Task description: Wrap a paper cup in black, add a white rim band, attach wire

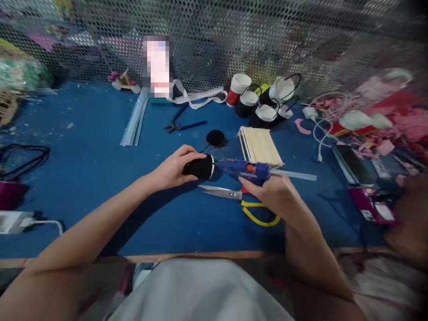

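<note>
My left hand (177,167) is wrapped round a black paper cup (199,167), which lies on its side with its white rim facing right. A blue hot glue gun (239,168) is in my right hand (276,194), its nozzle right at the cup's rim; whether they touch I cannot tell. A clear glue stick (294,174) sticks out of the gun's back. Just below lie scissors (222,192) with yellow handles, partly under my right hand. Beyond the cup rests a black round piece (215,137) with a thin cord.
Behind stand several black cups (247,103) with cord handles and a stack of wooden sticks (262,145). Pliers (183,125), glue sticks (135,120) and white ribbon (200,96) lie farther back. At right are a phone (352,165), a white cable (321,133) and pink scraps (408,125).
</note>
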Demonstrator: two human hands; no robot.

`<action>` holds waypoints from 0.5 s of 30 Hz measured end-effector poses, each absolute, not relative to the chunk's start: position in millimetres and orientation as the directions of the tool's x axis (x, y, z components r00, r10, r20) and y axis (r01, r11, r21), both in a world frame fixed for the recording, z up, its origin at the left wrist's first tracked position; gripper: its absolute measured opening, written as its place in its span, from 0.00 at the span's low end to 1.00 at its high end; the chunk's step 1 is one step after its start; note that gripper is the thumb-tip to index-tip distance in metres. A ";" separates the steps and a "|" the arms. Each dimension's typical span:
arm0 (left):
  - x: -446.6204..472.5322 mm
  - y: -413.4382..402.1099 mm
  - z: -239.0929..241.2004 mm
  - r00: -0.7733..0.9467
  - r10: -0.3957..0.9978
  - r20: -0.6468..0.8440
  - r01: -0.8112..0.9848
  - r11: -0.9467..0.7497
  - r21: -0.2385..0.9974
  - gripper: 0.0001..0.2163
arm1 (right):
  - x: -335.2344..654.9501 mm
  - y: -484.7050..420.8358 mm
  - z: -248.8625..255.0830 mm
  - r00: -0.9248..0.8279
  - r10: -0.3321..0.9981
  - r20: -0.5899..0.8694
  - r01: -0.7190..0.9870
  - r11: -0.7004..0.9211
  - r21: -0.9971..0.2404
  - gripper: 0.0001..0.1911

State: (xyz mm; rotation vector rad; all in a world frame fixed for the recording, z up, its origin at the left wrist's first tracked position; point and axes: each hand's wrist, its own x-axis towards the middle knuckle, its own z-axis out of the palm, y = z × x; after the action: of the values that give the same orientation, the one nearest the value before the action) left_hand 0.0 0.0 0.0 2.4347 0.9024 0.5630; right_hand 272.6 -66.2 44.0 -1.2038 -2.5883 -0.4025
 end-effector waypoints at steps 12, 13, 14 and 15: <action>2.5 -5.1 2.1 0.699 0.672 0.245 0.469 -0.689 0.552 0.25 | 273.5 -55.9 32.1 -0.434 0.841 0.323 0.868 0.487 -0.101 0.13; 2.4 -5.2 1.9 0.701 0.670 0.245 0.468 -0.691 0.551 0.25 | 274.0 -57.6 34.3 -0.455 0.832 0.317 0.859 0.504 -0.089 0.14; 2.3 -5.3 1.8 0.703 0.668 0.244 0.466 -0.693 0.550 0.25 | 273.9 -58.7 36.3 -0.466 0.828 0.312 0.855 0.512 -0.085 0.14; 2.2 -5.5 1.7 0.705 0.666 0.245 0.465 -0.695 0.549 0.25 | 273.3 -58.8 37.8 -0.461 0.831 0.312 0.856 0.509 -0.090 0.14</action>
State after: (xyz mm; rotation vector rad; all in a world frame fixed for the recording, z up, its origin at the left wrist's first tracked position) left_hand 2.2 -5.5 1.7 2.4604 0.8695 0.6004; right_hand 273.3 -58.8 37.8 -1.4111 -2.4397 -0.1137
